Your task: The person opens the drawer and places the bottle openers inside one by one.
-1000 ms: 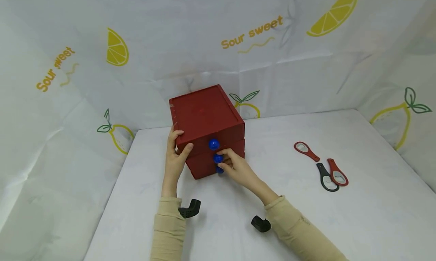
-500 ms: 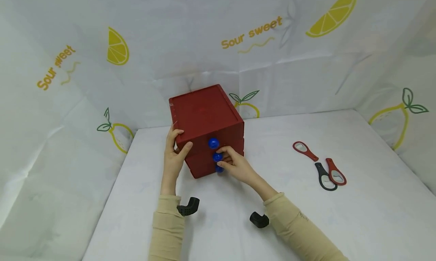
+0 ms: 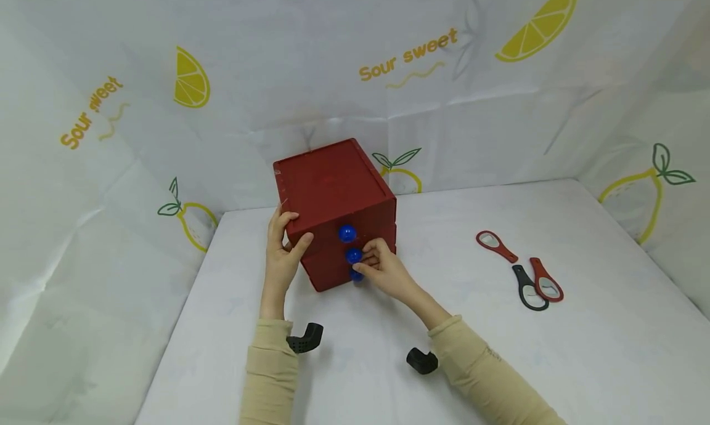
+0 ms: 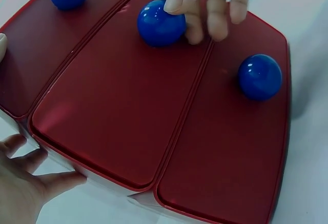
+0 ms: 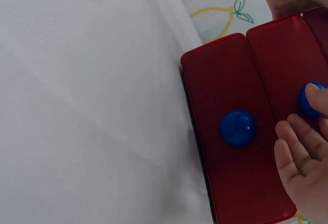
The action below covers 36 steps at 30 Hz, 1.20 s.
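Observation:
A red drawer box (image 3: 333,185) with three stacked drawers stands on the table, its front facing me and its drawers flush. My left hand (image 3: 281,259) holds its left front corner, thumb on the top drawer's front and fingers along the side. My right hand (image 3: 388,274) is at the middle blue knob (image 3: 353,255); the thumb tip meets the knob's edge, while the other fingers lie loosely beside it. Above is the top blue knob (image 3: 347,233), and the bottom blue knob (image 3: 357,276) sits below. In the left wrist view the middle knob (image 4: 159,24) shows nearly whole.
Right of the box lie a red-handled magnifier (image 3: 496,246), a black magnifier (image 3: 529,289) and a second red one (image 3: 546,281), the last two overlapping. White cloth (image 3: 471,148) with lemon prints rises behind the white table (image 3: 355,363). A black camera mount extends from each wrist.
The right hand's index finger has drawn back slightly to the right off the middle knob, loosening its pinch. The left hand keeps its hold, and the box has not moved.

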Each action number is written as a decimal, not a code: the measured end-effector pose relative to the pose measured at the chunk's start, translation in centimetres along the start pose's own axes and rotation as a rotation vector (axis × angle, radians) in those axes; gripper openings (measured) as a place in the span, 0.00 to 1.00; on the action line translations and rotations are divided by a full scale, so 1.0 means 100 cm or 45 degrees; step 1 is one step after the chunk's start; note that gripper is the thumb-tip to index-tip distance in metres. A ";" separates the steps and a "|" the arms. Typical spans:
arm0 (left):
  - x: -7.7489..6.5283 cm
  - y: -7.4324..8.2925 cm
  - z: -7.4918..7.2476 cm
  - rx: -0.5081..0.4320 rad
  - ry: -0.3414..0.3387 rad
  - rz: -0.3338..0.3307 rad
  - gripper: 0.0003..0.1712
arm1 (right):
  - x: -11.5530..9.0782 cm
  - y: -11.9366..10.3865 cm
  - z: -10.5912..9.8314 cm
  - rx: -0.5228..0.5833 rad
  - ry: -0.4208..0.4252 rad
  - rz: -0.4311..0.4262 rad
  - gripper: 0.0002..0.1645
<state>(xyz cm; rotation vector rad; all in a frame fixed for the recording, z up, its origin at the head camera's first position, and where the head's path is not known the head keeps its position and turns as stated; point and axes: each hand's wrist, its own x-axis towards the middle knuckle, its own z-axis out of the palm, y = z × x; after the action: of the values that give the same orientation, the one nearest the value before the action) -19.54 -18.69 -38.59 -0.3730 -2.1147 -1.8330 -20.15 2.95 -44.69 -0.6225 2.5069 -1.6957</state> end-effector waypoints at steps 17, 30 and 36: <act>0.004 0.004 -0.010 0.218 -0.142 -0.012 0.41 | -0.004 0.020 0.002 -0.108 -0.188 0.042 0.15; 0.005 0.005 -0.014 0.280 -0.196 0.010 0.45 | 0.003 0.026 0.011 -0.073 -0.092 0.129 0.11; 0.004 0.004 -0.012 0.314 -0.193 0.004 0.45 | 0.001 0.023 0.013 -0.079 -0.038 0.129 0.10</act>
<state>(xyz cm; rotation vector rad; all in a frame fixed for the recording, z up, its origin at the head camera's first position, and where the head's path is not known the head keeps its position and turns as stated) -19.68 -19.80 -37.94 -0.4659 -2.4059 -1.5599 -20.57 2.53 -47.25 -0.5114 2.5326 -1.5686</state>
